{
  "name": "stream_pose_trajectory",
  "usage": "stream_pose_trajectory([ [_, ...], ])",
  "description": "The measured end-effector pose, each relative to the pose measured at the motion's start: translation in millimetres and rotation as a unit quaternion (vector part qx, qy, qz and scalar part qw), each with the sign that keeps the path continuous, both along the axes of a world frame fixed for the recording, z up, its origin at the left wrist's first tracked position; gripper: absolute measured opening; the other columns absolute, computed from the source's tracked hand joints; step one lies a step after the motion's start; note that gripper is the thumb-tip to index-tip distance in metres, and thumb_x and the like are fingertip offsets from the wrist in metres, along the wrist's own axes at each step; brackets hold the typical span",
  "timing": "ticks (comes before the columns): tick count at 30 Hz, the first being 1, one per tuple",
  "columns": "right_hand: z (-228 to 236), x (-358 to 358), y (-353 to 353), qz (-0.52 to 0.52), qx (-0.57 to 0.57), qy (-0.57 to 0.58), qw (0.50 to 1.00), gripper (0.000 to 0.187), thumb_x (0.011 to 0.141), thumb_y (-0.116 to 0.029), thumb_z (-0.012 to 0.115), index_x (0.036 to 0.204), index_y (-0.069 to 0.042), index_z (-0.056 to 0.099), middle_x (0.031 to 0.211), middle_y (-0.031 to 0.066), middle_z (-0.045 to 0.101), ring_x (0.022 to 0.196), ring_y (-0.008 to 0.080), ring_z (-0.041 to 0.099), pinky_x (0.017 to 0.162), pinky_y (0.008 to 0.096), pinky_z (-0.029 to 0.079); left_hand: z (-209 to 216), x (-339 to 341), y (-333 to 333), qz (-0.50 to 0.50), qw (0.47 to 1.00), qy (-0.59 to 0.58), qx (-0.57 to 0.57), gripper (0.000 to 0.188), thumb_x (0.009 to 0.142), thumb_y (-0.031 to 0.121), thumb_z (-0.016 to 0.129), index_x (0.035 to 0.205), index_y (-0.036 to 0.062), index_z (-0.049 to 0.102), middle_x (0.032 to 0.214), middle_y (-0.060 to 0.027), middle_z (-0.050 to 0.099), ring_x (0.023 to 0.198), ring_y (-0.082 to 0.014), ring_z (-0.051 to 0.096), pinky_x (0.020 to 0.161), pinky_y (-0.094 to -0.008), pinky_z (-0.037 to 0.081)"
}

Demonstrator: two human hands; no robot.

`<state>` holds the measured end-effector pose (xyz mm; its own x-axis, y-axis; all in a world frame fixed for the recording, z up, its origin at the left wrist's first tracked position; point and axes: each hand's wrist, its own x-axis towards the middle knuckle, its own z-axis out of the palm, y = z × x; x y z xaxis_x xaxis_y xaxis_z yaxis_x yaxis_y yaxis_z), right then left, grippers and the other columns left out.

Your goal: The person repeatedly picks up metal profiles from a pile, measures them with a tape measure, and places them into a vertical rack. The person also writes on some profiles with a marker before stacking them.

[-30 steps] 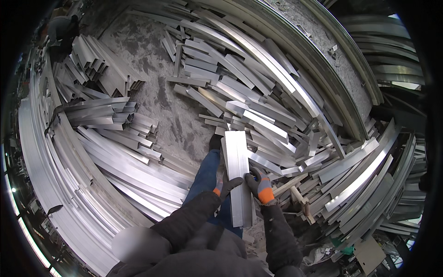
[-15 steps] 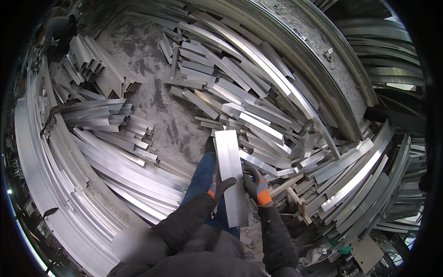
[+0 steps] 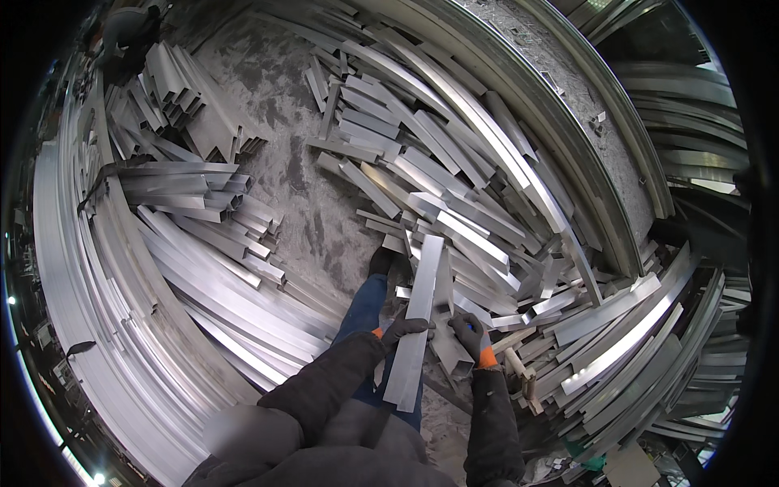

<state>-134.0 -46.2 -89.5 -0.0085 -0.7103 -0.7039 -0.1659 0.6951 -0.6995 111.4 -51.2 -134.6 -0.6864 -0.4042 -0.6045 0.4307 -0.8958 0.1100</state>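
My left hand (image 3: pixel 403 328), in a dark glove with an orange cuff, is closed around a flat-faced silver metal profile (image 3: pixel 415 312). The piece slants in front of my legs, its upper end tipped to the right. Just right of it lies a second metal profile (image 3: pixel 450 351) with an open channel end, partly covered by the first. My right hand (image 3: pixel 467 334), gloved alike, is closed beside this second piece. A small spot of blue shows at its fingers; what they grip is not clear.
A heap of cut metal profiles (image 3: pixel 430 146) covers the floor ahead. Long stacked profiles (image 3: pixel 235 300) lie at the left, more lengths (image 3: pixel 633 349) at the right. A long metal rail (image 3: pixel 584 122) curves along the far right. Another person (image 3: pixel 130 36) bends at the far left.
The held profile has turned and now leans to the right. My right hand has come away from its edge, and the second profile shows more between my hands. The whole view has shifted slightly.
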Motion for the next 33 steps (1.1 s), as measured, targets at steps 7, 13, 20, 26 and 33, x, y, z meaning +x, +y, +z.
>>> stream_pose_trajectory([
  [7,30.9,10.2,7.7,0.022,0.075,-0.045,0.996,0.048,0.083,-0.019,0.077,0.125,-0.005,0.06,0.091,0.0039,0.065,0.069,0.0124,0.062,0.058,0.0286,0.052,-6.9,-21.3,24.5,-0.054,0.979,-0.12,-0.157,0.072,0.08,0.02,0.078,0.143,0.0063,0.045,0.117,-0.0099,0.062,0.108,-0.0218,0.063,0.093,-0.0372,0.053],
  [13,7.0,-2.8,63.2,-0.115,0.17,0.021,0.979,0.036,0.082,-0.018,0.078,0.11,0.001,0.066,0.09,0.0057,0.068,0.077,0.0135,0.064,0.067,0.029,0.053,-8.3,-23.0,51.6,-0.04,0.994,-0.03,0.101,0.068,0.085,0.035,0.073,0.141,0.0036,0.05,0.114,-0.0108,0.065,0.103,-0.0233,0.066,0.09,-0.0393,0.056],
  [20,-35.2,-49.6,145.3,0.139,-0.277,0.075,0.948,0.039,0.092,-0.013,0.068,0.129,-0.004,0.058,0.117,0.009,0.067,0.105,0.0247,0.066,0.089,0.0399,0.054,-30.9,-52.2,50.5,-0.08,0.981,0.009,0.176,0.064,0.088,0.036,0.07,0.136,-0.0028,0.054,0.116,-0.0165,0.066,0.094,-0.0258,0.069,0.087,-0.0413,0.057],
  [26,-25.2,-29.2,141.9,-0.379,0.154,-0.329,0.851,0.053,0.09,-0.013,0.07,0.139,-0.006,0.048,0.125,0.0125,0.062,0.11,0.0258,0.064,0.09,0.0384,0.058,-38.2,-71.6,60.6,-0.039,0.987,-0.029,0.155,0.062,0.083,0.035,0.075,0.132,0.0009,0.056,0.111,-0.0135,0.067,0.1,-0.0244,0.066,0.085,-0.0401,0.057],
  [33,-77.5,-39.5,158.7,-0.347,0.078,-0.199,0.913,0.063,0.079,-0.007,0.072,0.138,-0.004,0.049,0.104,0.0056,0.064,0.087,0.0172,0.063,0.074,0.029,0.053,-82.2,-41.7,82.2,-0.008,0.962,-0.271,-0.014,0.051,0.08,0.022,0.077,0.123,0.0061,0.055,0.1,-0.0079,0.064,0.086,-0.02,0.066,0.074,-0.0366,0.058],
])
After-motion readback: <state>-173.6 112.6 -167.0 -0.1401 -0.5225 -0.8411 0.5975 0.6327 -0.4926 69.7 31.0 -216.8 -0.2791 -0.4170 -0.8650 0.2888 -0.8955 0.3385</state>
